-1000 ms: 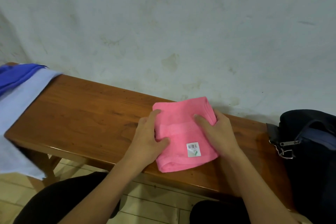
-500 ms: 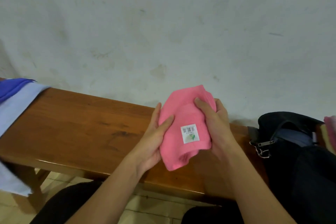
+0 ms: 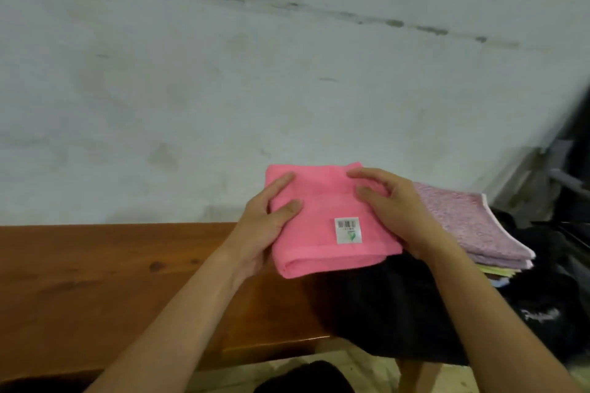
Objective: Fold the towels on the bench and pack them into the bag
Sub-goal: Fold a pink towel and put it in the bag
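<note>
both hands' fingers grip the folded pink towel; black bag mostly hidden.

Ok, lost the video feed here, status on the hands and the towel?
Left hand and right hand both gripping folded pink towel, held above the black bag. Folded purple towel stacked beside. Nothing blocking.

Soft, even light, rather dim, with no glare. A faint shadow sits on the wall behind the bench. The right edge smears and bends; the bag is murky.
</note>
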### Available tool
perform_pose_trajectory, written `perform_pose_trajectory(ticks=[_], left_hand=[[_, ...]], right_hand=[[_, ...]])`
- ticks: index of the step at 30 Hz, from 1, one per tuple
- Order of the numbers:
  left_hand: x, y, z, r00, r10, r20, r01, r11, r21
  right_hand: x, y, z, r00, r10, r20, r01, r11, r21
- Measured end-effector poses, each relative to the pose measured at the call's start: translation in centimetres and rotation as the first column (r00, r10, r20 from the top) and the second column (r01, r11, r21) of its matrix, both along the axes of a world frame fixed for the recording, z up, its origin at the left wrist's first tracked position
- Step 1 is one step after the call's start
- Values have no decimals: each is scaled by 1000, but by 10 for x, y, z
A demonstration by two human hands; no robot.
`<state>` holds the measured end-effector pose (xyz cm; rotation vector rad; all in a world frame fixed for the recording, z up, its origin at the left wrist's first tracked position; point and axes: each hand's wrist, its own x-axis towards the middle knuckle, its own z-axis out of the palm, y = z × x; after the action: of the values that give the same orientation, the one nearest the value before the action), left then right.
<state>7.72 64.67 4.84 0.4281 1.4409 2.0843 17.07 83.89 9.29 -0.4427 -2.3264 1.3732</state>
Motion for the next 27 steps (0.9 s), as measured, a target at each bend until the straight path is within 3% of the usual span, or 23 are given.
perform_pose_trajectory(ticks=[5,9,13,16,18,20,23,27], left_hand=[[13,86,11,984,-107,-143,93,991,-99],[17,145,23,971,-172,-167,157,983,-99],[18,208,34,947,-218,-234,200,975,-98],[18,248,36,937,-255,-239,232,965,-120],[18,266,28,919,-312,-242,258,938,-230],[18,276,13,879,-368,-304,220,877,-428],[20,278,-11,736,-510,-445,44,693,-720],[13,276,-12,660,-549,-513,-88,621,-779]], right_hand=[[39,76,8,991,-109,75,100,988,118],[57,122,16,974,-198,108,184,975,126],[73,169,29,958,-275,85,267,959,93],[81,201,29,945,-324,43,314,937,155],[83,217,19,930,-355,100,317,908,274],[82,227,2,883,-371,287,219,868,446],[79,234,-22,763,-418,494,82,820,567],[71,237,-7,654,-446,610,20,817,576]])
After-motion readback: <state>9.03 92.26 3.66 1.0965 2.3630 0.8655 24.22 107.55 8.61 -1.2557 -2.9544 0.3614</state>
